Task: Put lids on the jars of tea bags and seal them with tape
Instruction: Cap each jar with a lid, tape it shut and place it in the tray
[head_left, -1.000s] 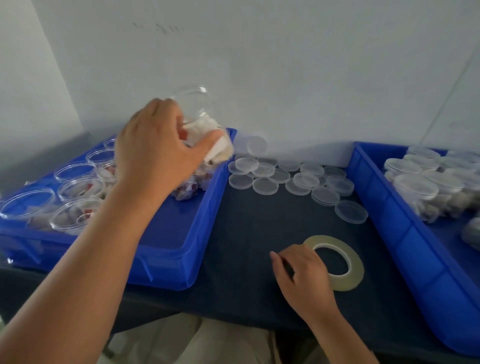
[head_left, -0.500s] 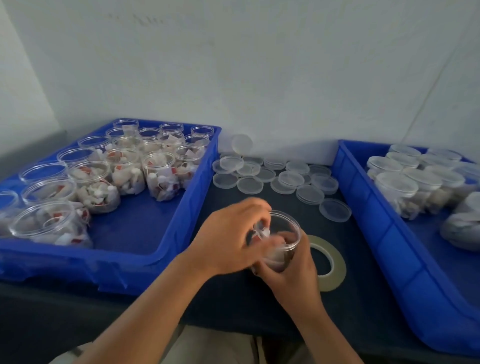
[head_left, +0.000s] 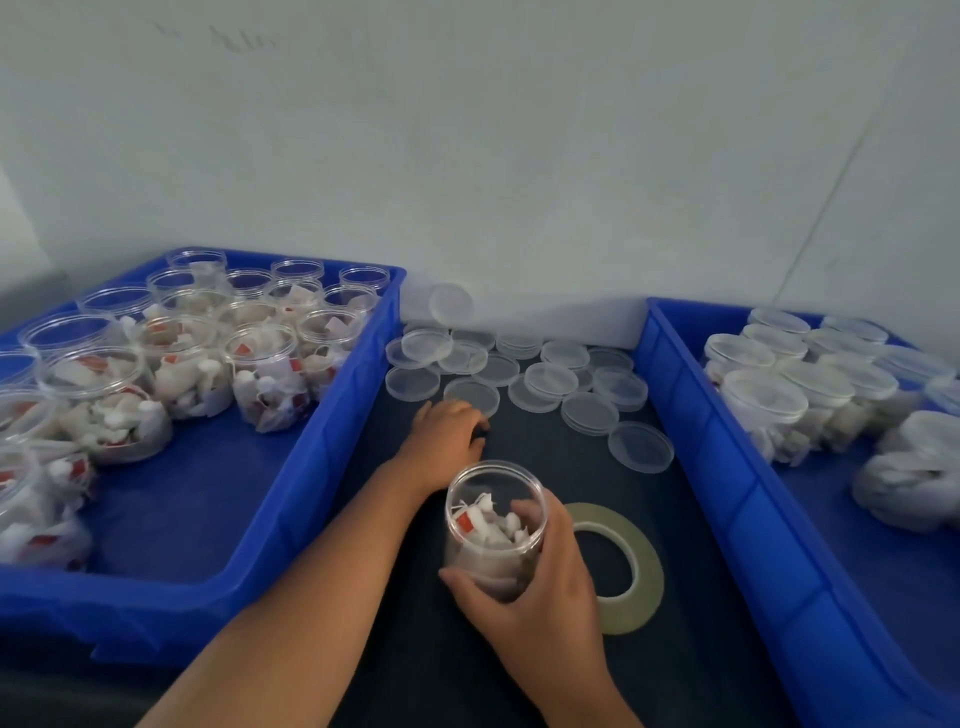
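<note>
My right hand grips an open clear jar of tea bags from its right side, standing on the dark table between the two crates. My left hand is stretched forward past the jar, its bent fingers at the near edge of a clear lid that lies flat at the front of a spread of loose lids. I see nothing lifted in that hand. A roll of pale tape lies flat just right of the jar, partly behind my right hand.
A blue crate on the left holds several open jars of tea bags. Another blue crate on the right holds several lidded jars. One lid leans against the white wall behind.
My left hand brought a jar from the left crate down to the table centre, passed it to my right hand, let go and reached forward to the lids.
</note>
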